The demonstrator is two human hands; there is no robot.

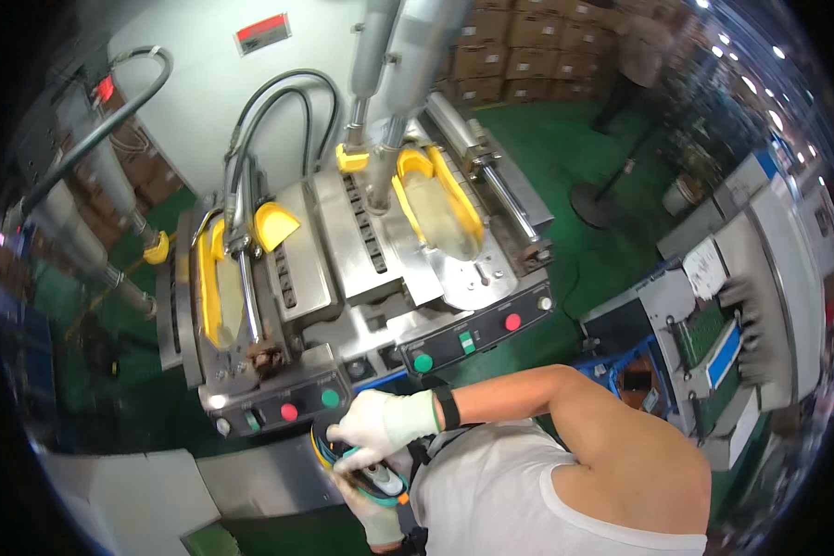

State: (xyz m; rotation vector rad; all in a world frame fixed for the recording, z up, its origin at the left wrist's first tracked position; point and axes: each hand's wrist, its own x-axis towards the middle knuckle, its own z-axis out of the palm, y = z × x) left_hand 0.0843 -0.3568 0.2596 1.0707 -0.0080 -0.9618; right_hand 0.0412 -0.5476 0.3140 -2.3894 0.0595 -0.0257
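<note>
Close to my body, below the machine's front edge, I hold a dark shoe point(381, 478) with teal trim, a yellow edge and a small orange patch. My right hand point(377, 425), in a white glove with a dark wristband, lies over its upper side with fingers curled onto it. From below, my white-gloved left hand point(369, 511) grips the shoe; its fingers are partly hidden behind it. Something pale and grey shows in the shoe's opening, but I cannot make out what. Just beyond my hands, the machine's front panel point(313, 404) carries green and red buttons.
The metal press point(301, 243) ahead has two stations with yellow pads point(275, 225), hoses and cylinders. A white panel point(148, 496) is at lower left. On the right are a grey machine point(760, 287) and blue crate point(612, 372). Stacked cartons point(533, 46) and a person point(641, 56) appear far off.
</note>
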